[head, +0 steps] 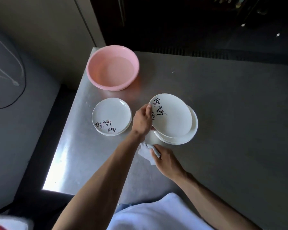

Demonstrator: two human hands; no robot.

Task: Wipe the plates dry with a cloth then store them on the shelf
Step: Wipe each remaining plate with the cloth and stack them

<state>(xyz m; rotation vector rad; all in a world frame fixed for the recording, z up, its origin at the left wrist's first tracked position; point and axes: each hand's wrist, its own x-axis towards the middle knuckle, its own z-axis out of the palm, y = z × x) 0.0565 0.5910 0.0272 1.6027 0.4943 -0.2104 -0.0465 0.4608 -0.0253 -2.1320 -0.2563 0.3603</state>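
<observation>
The top plate point(173, 117) of the right-hand stack point(178, 141) is gripped at its nine o'clock rim by the left hand point(142, 121). The thumb is laid on the painted face and the fingers are curled beneath. The plate is tilted, with the gripped rim raised and the face turned up towards the camera. Whether the three o'clock rim is resting on the stack below cannot be told.

The cloth point(144, 152) is clutched by the right hand point(166, 159), which is bunched over it low on the table point(231, 105). The tilted plate lies at about twelve o'clock from that hand, near but apart, and the stack's near rim lies between them. The cloth hand is therefore judged the one to travel, up and away towards twelve o'clock, while the plate is steadied by the left. As the plate is round, no long axis has to be matched; only its tilt matters.

The plate is white and glossy, with black brush characters and a faint pink mark near the gripped edge. No wetness can be made out. A second, smaller-looking stack point(111, 116) of like plates sits at nine o'clock from the left hand. A pink basin point(96, 77) stands at eleven o'clock. No shelf is seen.
</observation>
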